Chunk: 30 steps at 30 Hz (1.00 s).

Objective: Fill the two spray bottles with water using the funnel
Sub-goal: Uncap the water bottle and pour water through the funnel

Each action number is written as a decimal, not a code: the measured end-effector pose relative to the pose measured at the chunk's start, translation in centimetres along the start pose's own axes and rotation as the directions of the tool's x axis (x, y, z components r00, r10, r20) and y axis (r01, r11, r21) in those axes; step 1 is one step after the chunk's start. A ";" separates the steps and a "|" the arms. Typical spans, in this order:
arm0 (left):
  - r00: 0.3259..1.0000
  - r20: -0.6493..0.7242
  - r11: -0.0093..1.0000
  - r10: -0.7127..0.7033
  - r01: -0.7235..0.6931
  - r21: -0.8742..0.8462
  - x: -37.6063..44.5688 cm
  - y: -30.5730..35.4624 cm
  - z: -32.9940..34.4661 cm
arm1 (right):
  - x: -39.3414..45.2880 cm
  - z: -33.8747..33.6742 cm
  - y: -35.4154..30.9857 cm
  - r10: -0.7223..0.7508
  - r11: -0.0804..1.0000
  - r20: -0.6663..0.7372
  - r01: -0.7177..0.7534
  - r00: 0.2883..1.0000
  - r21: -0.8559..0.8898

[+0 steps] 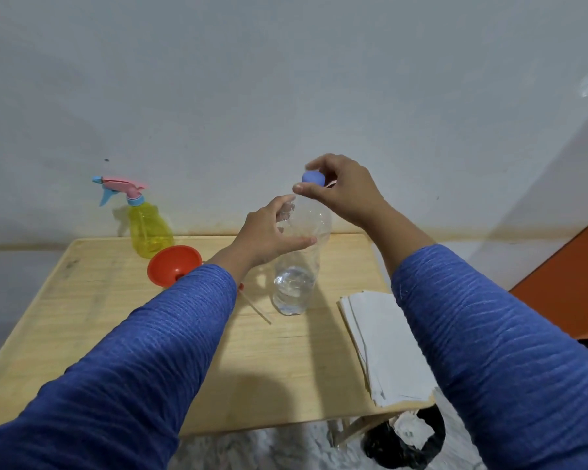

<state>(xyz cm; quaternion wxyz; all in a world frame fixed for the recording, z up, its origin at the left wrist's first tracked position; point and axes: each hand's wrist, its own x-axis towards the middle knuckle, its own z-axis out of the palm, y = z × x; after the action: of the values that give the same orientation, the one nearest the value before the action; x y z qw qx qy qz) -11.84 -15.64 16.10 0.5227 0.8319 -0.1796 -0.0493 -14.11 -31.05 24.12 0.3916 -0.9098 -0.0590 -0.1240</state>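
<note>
Here the right hand's fingers (pixel 311 189) are curled round the blue cap (pixel 313 178) atop the clear water bottle (pixel 299 262), thumb in front, pinching it. The left hand (pixel 272 235) grips the bottle's upper body, its thumb laid across the front and its other fingers wrapped behind. The bottle stands upright near the middle of the wooden surface (pixel 92 300), water low in its base. Just left of it, partly hidden by the left sleeve (pixel 143 351), lies the orange funnel (pixel 170 264) on its side, touching the yellow spray bottle (pixel 148 228), which stands close to the far edge by the wall. A thin tube (pixel 257 308) lies beside the water bottle. A stack of white paper (pixel 384 344) overhangs the right edge. Bare wood stretches along the left and near edges. A dark bin (pixel 401 446) sits on the floor below the right corner.
</note>
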 end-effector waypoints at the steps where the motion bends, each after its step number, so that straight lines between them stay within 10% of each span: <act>1: 1.000 0.004 1.000 0.000 0.000 0.001 0.0 0.0 0.1 | 0.0 0.1 0.0 -0.010 0.999 -0.045 0.008 0.999 -0.049; 18: 1.000 0.021 0.999 -0.016 0.017 -0.031 -0.2 0.0 -0.1 | -0.2 -1.3 -0.7 -0.023 0.992 0.167 0.001 0.986 0.127; 22: 1.000 0.022 1.000 -0.011 0.012 -0.027 -0.2 0.3 0.5 | 0.0 -1.1 -0.7 -0.030 0.997 0.063 0.034 0.998 -0.073; 30: 1.000 0.006 0.999 -0.020 0.020 -0.038 -0.3 0.2 0.2 | 0.0 -2.0 -0.2 -0.003 0.979 -0.140 0.031 0.990 0.200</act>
<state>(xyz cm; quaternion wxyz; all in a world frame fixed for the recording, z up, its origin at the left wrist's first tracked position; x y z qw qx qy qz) -12.18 -15.77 16.16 0.5372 0.8236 -0.1718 -0.0600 -14.52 -32.34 25.59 0.4837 -0.8542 -0.0516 -0.1838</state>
